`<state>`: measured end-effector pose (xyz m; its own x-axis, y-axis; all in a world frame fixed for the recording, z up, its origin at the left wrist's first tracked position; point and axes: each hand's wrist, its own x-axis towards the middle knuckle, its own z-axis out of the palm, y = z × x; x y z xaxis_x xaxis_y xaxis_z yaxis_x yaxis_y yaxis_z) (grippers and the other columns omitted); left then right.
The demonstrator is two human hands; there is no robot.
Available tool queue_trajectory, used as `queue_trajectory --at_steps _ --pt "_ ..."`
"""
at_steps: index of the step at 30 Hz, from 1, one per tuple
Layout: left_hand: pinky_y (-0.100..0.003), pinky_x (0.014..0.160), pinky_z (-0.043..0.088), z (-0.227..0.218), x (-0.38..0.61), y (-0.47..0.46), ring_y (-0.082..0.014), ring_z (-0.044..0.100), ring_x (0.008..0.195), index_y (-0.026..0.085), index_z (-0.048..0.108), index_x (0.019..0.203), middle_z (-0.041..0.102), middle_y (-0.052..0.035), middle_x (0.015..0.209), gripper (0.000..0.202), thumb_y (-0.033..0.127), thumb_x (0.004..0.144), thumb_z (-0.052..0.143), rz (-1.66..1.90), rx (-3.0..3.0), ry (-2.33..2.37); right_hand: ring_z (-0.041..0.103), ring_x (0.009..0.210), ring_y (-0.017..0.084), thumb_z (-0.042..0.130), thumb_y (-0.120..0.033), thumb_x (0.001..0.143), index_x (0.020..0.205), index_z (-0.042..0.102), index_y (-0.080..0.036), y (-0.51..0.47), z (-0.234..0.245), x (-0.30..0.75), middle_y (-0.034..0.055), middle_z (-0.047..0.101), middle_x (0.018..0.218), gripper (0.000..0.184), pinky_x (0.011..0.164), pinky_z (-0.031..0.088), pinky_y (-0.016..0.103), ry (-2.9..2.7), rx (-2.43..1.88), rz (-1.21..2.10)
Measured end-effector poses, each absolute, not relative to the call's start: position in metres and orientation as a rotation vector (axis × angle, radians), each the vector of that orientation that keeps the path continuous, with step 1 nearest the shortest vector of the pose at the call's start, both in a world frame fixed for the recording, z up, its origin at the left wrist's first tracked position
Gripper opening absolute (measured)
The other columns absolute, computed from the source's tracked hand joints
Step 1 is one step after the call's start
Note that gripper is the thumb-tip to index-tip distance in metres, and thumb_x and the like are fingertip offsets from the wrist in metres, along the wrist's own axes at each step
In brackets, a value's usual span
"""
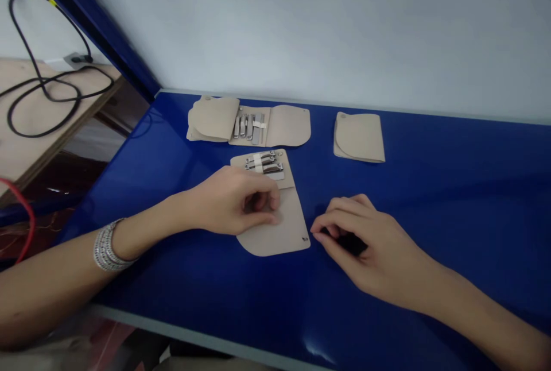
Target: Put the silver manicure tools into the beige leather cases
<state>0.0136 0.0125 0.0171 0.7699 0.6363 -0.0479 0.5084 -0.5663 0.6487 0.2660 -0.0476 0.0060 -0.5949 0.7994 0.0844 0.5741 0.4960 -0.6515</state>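
Observation:
A beige manicure case (pixel 275 227) lies open on the blue table (pixel 430 198), with metal clippers (pixel 263 162) strapped in its far part. My left hand (pixel 235 201) rests on the case's middle with its fingers curled and pressed on the flap. My right hand (pixel 361 239) sits just right of the case's near corner, fingers curled in a loose pinch close to the snap; nothing shows in them. A second open case (pixel 288 125) with several metal tools (pixel 248 127) lies further back. A closed beige case (pixel 359 137) lies at the back right.
A white wall (pixel 344 26) runs behind the table. A blue post (pixel 94 20) slants at the back left. Beyond it a wooden bench (pixel 26 101) carries black cables (pixel 43 84). A red cable (pixel 21 210) curves at the left edge. A silver bracelet (pixel 107 246) is on my left wrist.

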Motion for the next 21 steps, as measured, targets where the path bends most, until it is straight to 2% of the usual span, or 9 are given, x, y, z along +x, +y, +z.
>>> queue_trajectory --at_steps 10,14,17,21 --pt "-0.017 0.055 0.039 0.019 0.013 0.012 -0.0072 0.055 0.057 0.017 0.065 0.087 0.063 0.0023 0.068 0.019 0.036 0.084 0.066 0.235 2.319 0.845 0.049 0.073 0.014 0.054 -0.013 0.09 0.093 0.064 -0.021 -0.049 0.004 0.268 -0.0004 0.053 0.078 0.013 0.076 0.033 0.034 -2.389 -1.139 0.819" --pt "-0.019 0.058 0.04 0.021 0.016 0.006 -0.0083 0.056 0.062 0.017 0.066 0.088 0.065 0.0002 0.075 0.007 0.021 0.085 0.061 0.26 2.403 0.742 0.05 0.074 0.014 0.053 -0.013 0.091 0.094 0.064 -0.021 -0.049 0.005 0.268 0.0002 0.054 0.078 0.014 0.076 0.034 0.034 -2.395 -1.14 0.81" --pt "-0.02 0.061 0.041 0.022 0.019 0.0 -0.0097 0.058 0.067 0.017 0.066 0.093 0.067 -0.0017 0.082 0.013 0.014 0.084 0.056 0.288 2.46 0.678 0.051 0.075 0.015 0.053 -0.014 0.091 0.095 0.065 -0.021 -0.049 0.005 0.269 0.001 0.056 0.079 0.015 0.076 0.035 0.034 -2.402 -1.14 0.812" --pt "-0.023 0.063 0.042 0.021 0.021 -0.004 -0.0118 0.059 0.068 0.018 0.065 0.098 0.066 -0.002 0.081 0.014 0.025 0.086 0.061 0.243 2.477 0.626 0.052 0.075 0.015 0.053 -0.015 0.091 0.095 0.065 -0.022 -0.049 0.005 0.269 0.0018 0.057 0.079 0.014 0.075 0.036 0.034 -2.404 -1.144 0.82"
